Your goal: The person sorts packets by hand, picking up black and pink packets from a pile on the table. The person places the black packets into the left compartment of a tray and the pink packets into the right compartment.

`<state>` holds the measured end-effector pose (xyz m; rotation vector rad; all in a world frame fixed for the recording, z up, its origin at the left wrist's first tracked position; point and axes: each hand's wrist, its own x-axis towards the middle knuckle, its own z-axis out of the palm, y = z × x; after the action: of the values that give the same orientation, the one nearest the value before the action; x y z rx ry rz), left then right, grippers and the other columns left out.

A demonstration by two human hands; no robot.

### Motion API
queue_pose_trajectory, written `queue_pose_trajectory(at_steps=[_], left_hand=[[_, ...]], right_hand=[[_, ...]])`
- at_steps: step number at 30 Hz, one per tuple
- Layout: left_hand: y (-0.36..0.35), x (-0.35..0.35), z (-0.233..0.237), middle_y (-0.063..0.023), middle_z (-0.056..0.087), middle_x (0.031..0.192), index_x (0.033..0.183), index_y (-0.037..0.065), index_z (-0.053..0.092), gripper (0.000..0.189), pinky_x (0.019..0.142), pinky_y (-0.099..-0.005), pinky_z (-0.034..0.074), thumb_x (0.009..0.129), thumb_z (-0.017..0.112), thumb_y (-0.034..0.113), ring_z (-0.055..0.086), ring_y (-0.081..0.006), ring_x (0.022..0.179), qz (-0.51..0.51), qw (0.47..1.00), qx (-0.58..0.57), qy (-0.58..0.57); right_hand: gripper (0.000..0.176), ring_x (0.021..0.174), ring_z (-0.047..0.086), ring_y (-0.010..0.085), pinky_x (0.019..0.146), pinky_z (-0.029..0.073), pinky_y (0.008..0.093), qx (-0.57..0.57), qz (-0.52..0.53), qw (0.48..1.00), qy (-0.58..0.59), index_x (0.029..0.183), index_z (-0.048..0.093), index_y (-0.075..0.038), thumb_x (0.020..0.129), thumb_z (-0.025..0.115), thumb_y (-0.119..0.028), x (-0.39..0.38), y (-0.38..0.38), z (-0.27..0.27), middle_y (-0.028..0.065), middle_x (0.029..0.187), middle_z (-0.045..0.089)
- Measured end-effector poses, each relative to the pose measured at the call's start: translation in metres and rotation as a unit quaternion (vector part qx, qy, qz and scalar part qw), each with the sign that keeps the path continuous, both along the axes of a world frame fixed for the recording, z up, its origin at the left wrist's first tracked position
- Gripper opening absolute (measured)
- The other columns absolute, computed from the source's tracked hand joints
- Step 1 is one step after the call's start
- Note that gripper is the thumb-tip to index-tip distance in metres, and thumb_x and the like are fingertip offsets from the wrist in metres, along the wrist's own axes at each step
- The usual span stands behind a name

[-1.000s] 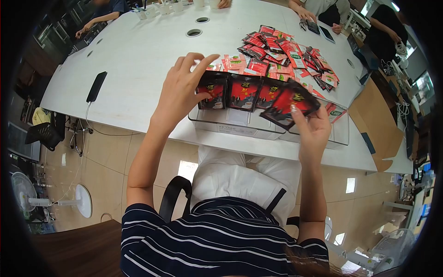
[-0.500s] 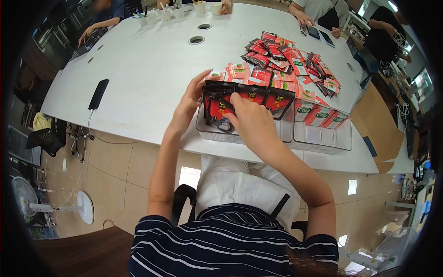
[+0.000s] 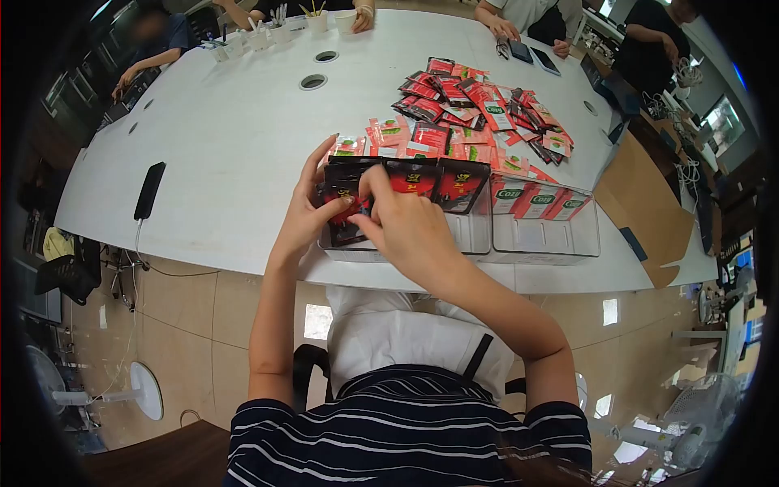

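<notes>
A clear plastic organizer stands at the table's near edge. Black-and-red coffee sachets stand upright in its left part, and red-and-white "Cozy" sachets in its right part. My left hand is at the organizer's left end, its thumb pressed over the front of a coffee sachet and its fingers behind, partly hidden. Just right of it, my right hand is over the same sachets, index finger bent and thumb apart, with no sachet visible between them.
Behind the organizer lies a loose pile of red, pink and black sachets. A phone with a cable lies on the left. Flat cardboard is at the right edge. Cups and other people are across the table.
My left thumb has come round onto the front of the leftmost coffee sachets. My right thumb and index finger have moved apart there. The whole view has shifted slightly.
</notes>
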<state>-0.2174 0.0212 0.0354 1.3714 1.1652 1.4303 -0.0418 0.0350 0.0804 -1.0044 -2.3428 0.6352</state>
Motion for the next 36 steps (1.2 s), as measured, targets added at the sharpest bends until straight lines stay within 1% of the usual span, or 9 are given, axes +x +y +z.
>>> queue_pose_trajectory(at_steps=[3,4,7,10,15,24,28,33,36], left_hand=[[0.001,0.002,-0.001,-0.0101,0.059,0.108,0.144,0.014,0.033,0.080,0.092,-0.0321,0.044,0.074,0.068,0.000,0.054,-0.0171,0.108,-0.005,0.999,-0.010,-0.039],[0.001,0.003,0.001,-0.0102,0.059,0.108,0.144,0.014,0.033,0.079,0.092,-0.0322,0.044,0.075,0.067,-0.001,0.054,-0.0172,0.108,-0.002,0.999,-0.023,-0.040],[0.002,0.004,0.000,-0.0100,0.058,0.110,0.143,0.012,0.035,0.076,0.092,-0.0319,0.045,0.074,0.066,0.000,0.055,-0.0165,0.106,0.000,0.999,-0.015,-0.030],[0.000,0.002,-0.003,-0.0099,0.057,0.112,0.142,0.010,0.036,0.078,0.093,-0.0313,0.044,0.069,0.059,-0.001,0.054,-0.0164,0.106,-0.015,1.000,0.004,-0.023],[-0.002,0.000,0.000,-0.0098,0.054,0.117,0.141,0.008,0.037,0.083,0.094,-0.0295,0.042,0.059,0.049,-0.002,0.052,-0.0164,0.108,-0.042,0.998,0.019,-0.032],[0.006,0.000,-0.008,-0.0103,0.055,0.116,0.135,0.004,0.043,0.072,0.093,-0.0286,0.043,0.064,0.049,-0.007,0.053,-0.0153,0.107,-0.008,0.998,0.003,-0.055],[0.007,-0.003,-0.012,-0.0114,0.053,0.122,0.135,0.004,0.041,0.072,0.092,-0.0291,0.046,0.065,0.052,-0.005,0.054,-0.0172,0.111,-0.011,0.998,-0.015,-0.054],[0.005,-0.002,-0.014,-0.0097,0.052,0.125,0.136,0.004,0.040,0.073,0.094,-0.0296,0.046,0.064,0.051,-0.005,0.052,-0.0171,0.115,-0.013,0.998,-0.004,-0.061],[0.004,-0.001,-0.015,-0.0090,0.053,0.118,0.136,0.004,0.040,0.073,0.097,-0.0296,0.041,0.065,0.052,-0.005,0.052,-0.0160,0.111,-0.021,0.997,0.019,-0.066]], right_hand=[[0.030,0.072,0.064,0.0323,0.062,0.048,0.0426,-0.003,0.084,0.995,-0.057,0.092,0.058,-0.005,0.089,0.059,-0.035,0.005,-0.005,-0.014,0.0146,0.077,0.065],[0.043,0.081,0.062,0.0289,0.069,0.048,0.0417,-0.038,0.089,0.991,-0.089,0.088,0.065,-0.004,0.091,0.052,-0.045,0.004,-0.005,-0.017,0.0141,0.083,0.065],[0.047,0.086,0.059,0.0278,0.073,0.048,0.0392,0.118,0.092,0.985,-0.084,0.098,0.066,-0.002,0.092,0.050,-0.046,0.004,-0.006,-0.029,0.0145,0.085,0.064],[0.050,0.090,0.056,0.0267,0.077,0.048,0.0375,0.081,0.103,0.986,-0.102,0.102,0.065,0.000,0.092,0.050,-0.047,0.004,-0.008,-0.028,0.0146,0.091,0.062],[0.051,0.090,0.057,0.0269,0.076,0.048,0.0379,0.090,0.098,0.988,-0.084,0.105,0.064,-0.001,0.090,0.051,-0.048,0.007,-0.008,-0.034,0.0135,0.093,0.061],[0.052,0.090,0.058,0.0272,0.074,0.049,0.0390,0.100,0.098,0.986,-0.088,0.109,0.062,-0.001,0.090,0.052,-0.048,0.007,-0.008,-0.037,0.0138,0.097,0.059],[0.053,0.089,0.059,0.0281,0.075,0.049,0.0395,0.072,0.105,0.987,-0.100,0.109,0.060,0.000,0.090,0.052,-0.048,0.008,-0.009,-0.034,0.0147,0.099,0.058],[0.047,0.088,0.060,0.0273,0.074,0.049,0.0383,0.105,0.116,0.987,-0.034,0.111,0.060,-0.001,0.090,0.054,-0.044,0.012,-0.008,-0.037,0.0128,0.096,0.060],[0.040,0.089,0.061,0.0273,0.075,0.049,0.0374,0.092,0.157,0.982,0.050,0.112,0.060,-0.002,0.091,0.054,-0.036,0.026,-0.012,-0.020,0.0127,0.096,0.063]])
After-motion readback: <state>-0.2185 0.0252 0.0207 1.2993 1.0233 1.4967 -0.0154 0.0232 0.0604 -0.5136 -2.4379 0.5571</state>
